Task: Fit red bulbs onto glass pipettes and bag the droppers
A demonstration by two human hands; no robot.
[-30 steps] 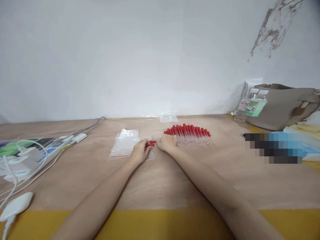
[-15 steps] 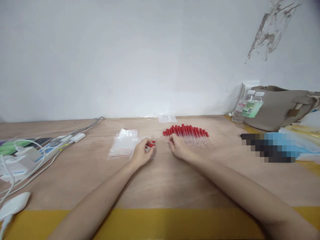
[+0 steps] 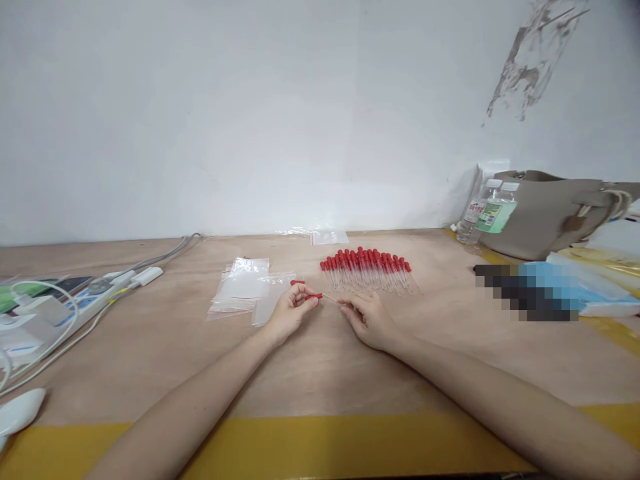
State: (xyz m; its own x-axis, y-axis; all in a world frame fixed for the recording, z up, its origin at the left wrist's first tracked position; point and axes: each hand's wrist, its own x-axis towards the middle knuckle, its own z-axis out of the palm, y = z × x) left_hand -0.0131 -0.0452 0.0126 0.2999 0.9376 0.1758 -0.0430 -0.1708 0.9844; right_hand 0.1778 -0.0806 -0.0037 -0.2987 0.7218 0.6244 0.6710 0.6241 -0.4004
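Observation:
My left hand (image 3: 289, 312) is closed, its thumb and fingers pinching the red rubber bulb of a dropper (image 3: 330, 299). The dropper's thin clear tube points right, where the fingertips of my right hand (image 3: 371, 321) close on its end. A second red bulb (image 3: 297, 283) shows just above my left fingers; its tube is hidden. Beyond my right hand, many droppers with red bulbs (image 3: 365, 261) lie side by side in a fan, bulbs toward the wall. Left of my left hand lies a pile of clear zip bags (image 3: 245, 283), some overlapping.
Another clear bag (image 3: 330, 237) lies by the wall. A power strip (image 3: 95, 303) with chargers and cables stands at the left. Two plastic bottles (image 3: 495, 210), a grey handbag (image 3: 545, 213) and a blue item (image 3: 555, 287) are at the right. Yellow tape (image 3: 320, 443) edges the table.
My right hand has moved from the left end of the dropper row toward me, and a dropper now spans both hands. The view has shifted slightly to the right.

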